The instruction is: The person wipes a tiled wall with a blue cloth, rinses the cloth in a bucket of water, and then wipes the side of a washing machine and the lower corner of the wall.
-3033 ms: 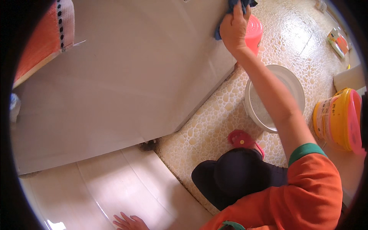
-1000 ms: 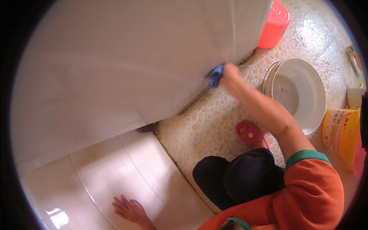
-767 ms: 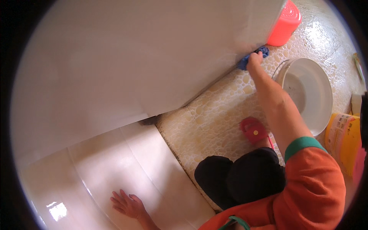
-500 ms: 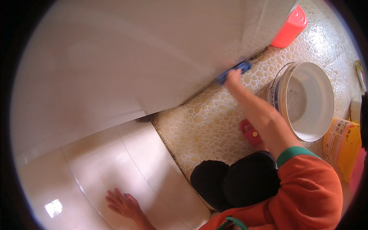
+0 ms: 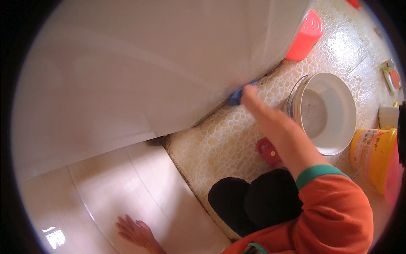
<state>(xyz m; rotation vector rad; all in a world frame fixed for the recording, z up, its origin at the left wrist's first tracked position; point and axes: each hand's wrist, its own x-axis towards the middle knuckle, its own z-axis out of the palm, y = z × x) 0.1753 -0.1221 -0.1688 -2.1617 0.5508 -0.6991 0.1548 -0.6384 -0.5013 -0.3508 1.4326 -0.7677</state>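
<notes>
My right hand (image 5: pixel 249 94), slightly blurred, grips a blue cloth (image 5: pixel 236 98) at the foot of a large white smooth panel (image 5: pixel 160 72). The cloth touches the panel's lower edge, just above the pebble-patterned floor (image 5: pixel 224 135). My fingers are partly hidden behind the hand and cloth. Well to the left, my left hand (image 5: pixel 136 232) rests on glossy cream tiles (image 5: pixel 110 186) with its fingers spread, holding nothing.
A white bucket (image 5: pixel 327 114) with a wire handle stands right of my right forearm. Beyond it is a yellow bucket (image 5: pixel 368 158) beside something pink. A red plastic stool-like thing (image 5: pixel 305 36) sits against the panel's far end. My knees (image 5: pixel 253 201) and a red sandal (image 5: pixel 268 151) are below.
My right hand has drawn the blue cloth left and nearer along the panel's base. The left hand stays spread on the tiles. The view has shifted slightly.
</notes>
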